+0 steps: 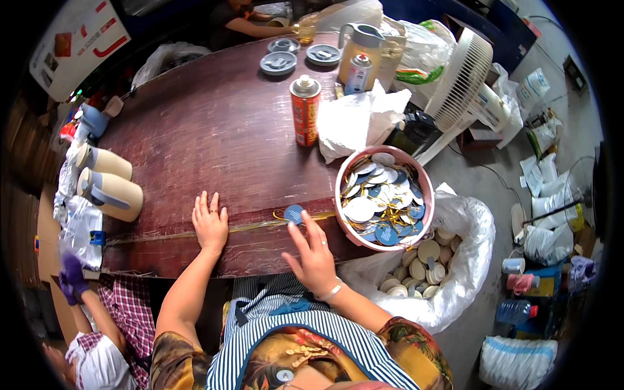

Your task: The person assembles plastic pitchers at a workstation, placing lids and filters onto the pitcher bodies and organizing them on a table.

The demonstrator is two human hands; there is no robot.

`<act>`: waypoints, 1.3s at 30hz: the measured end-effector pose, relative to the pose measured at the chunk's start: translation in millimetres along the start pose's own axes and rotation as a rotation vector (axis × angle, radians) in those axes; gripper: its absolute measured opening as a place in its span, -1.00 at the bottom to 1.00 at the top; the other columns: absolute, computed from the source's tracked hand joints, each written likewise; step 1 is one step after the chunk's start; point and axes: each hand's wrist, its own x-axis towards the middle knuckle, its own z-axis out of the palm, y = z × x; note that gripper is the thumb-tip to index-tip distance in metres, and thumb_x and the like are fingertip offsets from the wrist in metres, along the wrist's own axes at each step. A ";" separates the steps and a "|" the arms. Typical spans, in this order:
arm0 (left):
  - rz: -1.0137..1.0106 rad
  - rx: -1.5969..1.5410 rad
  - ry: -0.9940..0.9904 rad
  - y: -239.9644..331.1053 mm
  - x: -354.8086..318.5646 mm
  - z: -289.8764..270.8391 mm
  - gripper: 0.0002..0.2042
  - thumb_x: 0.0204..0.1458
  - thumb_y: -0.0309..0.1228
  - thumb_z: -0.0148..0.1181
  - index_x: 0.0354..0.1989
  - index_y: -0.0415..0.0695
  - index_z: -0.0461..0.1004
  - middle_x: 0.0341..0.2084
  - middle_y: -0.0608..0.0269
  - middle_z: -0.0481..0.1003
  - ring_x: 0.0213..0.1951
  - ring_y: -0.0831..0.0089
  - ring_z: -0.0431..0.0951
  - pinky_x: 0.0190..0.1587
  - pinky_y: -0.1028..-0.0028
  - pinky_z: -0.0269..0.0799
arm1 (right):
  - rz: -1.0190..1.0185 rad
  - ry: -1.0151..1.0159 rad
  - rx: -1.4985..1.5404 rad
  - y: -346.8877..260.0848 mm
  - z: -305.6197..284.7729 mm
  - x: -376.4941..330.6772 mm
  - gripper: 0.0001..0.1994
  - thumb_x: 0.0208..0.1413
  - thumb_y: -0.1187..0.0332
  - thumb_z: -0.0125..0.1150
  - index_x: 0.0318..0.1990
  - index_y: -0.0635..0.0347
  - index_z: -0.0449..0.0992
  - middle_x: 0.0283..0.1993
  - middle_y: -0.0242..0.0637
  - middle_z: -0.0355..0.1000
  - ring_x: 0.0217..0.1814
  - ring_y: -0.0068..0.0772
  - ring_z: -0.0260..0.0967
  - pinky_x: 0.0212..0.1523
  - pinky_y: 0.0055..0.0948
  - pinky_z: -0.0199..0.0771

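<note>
My left hand [211,224] lies open on the dark red tabletop [201,130], fingers pointing away from me and nothing held. My right hand [313,257] is open too, its fingers spread near the front edge. Just beyond its fingertips is a round blue tag [294,214] with a loop of gold string; whether a fingertip touches it I cannot tell. To the right, a pink tub [342,195] holds a heap of round blue and white tags [383,201] with gold strings. An open plastic sack [474,240] below it contains several pale round discs [422,263].
A red spray can [305,110], white bag [357,123], beige jug [364,49] and grey lids [278,63] stand farther back. A fan [461,71] is at right. Two beige jugs [110,194] lie at left. A co-worker's purple-gloved hands [71,279] are lower left; another person sits across.
</note>
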 end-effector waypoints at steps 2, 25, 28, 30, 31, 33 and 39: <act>0.003 0.015 -0.005 -0.1 -0.2 0.6 -0.52 0.15 -0.22 0.07 0.26 0.01 0.29 0.31 0.05 0.16 0.34 0.04 0.11 0.33 0.07 0.00 | -0.328 0.148 -0.204 -1.8 -63.1 5.9 -0.56 -0.02 0.30 0.37 0.04 0.21 0.47 0.23 0.03 0.27 0.17 -0.01 0.32 0.16 -0.10 0.35; -0.007 -0.011 0.023 -2.7 -1.7 5.3 -0.52 0.15 -0.20 0.07 0.26 0.03 0.28 0.32 0.06 0.14 0.35 0.04 0.08 0.34 0.06 -0.01 | 0.496 0.416 -0.121 185.2 -190.1 123.6 -0.46 -0.27 0.22 0.56 -0.10 0.23 0.48 -0.18 -0.18 0.59 -0.15 -0.33 0.55 -0.07 -0.40 0.48; 0.039 -0.008 0.079 -9.8 -4.8 13.6 -0.52 0.15 -0.20 0.07 0.26 0.03 0.28 0.32 0.07 0.14 0.35 0.04 0.08 0.34 0.07 -0.01 | 0.310 0.500 -0.257 158.2 -218.3 107.0 -0.42 -0.26 0.26 0.56 -0.03 0.23 0.45 -0.20 -0.25 0.58 -0.19 -0.41 0.54 -0.09 -0.46 0.48; 0.058 -0.013 0.080 -14.4 -5.7 15.5 -0.54 0.16 -0.20 0.05 0.26 0.04 0.29 0.33 0.09 0.14 0.35 0.06 0.09 0.34 0.09 -0.02 | 0.172 0.526 -0.147 131.9 -241.6 96.9 -0.38 -0.20 0.31 0.52 0.06 0.26 0.39 -0.10 -0.27 0.52 -0.12 -0.43 0.50 -0.08 -0.47 0.48; -0.006 -0.020 0.019 -13.9 -4.0 13.1 -0.53 0.16 -0.20 0.05 0.26 0.04 0.29 0.33 0.09 0.14 0.35 0.06 0.09 0.34 0.09 -0.01 | 0.151 0.557 0.012 116.4 -253.3 90.3 -0.38 -0.19 0.33 0.51 0.08 0.26 0.37 -0.08 -0.27 0.50 -0.10 -0.43 0.49 -0.07 -0.46 0.48; -0.067 -0.028 -0.052 -0.7 1.9 1.0 -0.52 0.13 -0.20 0.09 0.25 0.06 0.30 0.32 0.09 0.15 0.34 0.06 0.10 0.33 0.08 -0.01 | 0.168 0.573 0.091 81.5 -276.4 72.2 -0.36 -0.08 0.31 0.44 0.16 0.28 0.28 0.00 -0.25 0.42 -0.05 -0.38 0.45 -0.04 -0.42 0.48; 0.375 -1.033 0.048 142.6 15.9 -112.1 -0.46 0.10 -0.28 0.17 0.23 -0.24 0.26 0.20 -0.06 0.29 0.27 0.07 0.23 0.34 0.20 0.05 | 0.130 0.356 0.625 -10.8 -248.1 19.7 -0.14 0.00 -0.29 0.16 0.12 0.43 0.26 -0.11 0.01 0.46 -0.21 -0.30 0.50 -0.20 -0.39 0.56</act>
